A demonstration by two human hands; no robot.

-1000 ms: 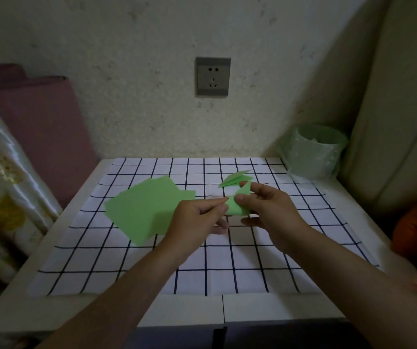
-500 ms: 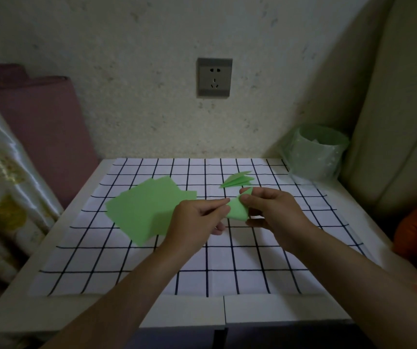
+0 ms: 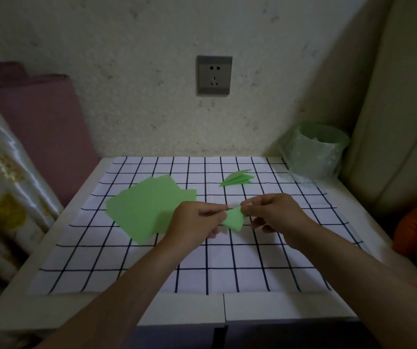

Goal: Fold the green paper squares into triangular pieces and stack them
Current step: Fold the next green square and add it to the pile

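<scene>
With unfolded green squares (image 3: 149,210) lying left of centre, the left hand (image 3: 197,220) and right hand (image 3: 275,214) both pinch one part-folded piece (image 3: 234,219) at mid-frame, a fold likely underway; next, sharpen the crease and add it to the stack (image 3: 236,178) just above.

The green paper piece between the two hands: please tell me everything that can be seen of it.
The green paper piece is pale green, thin and matte, like the plain craft paper. It is already folded to a small wedge, narrow at the top and wider below, with a soft, slightly rounded lower edge. The left hand pinches its left side and the right hand pinches its upper right corner. It hangs between them in front of the checked cloth; how many layers it has cannot be told.
</scene>
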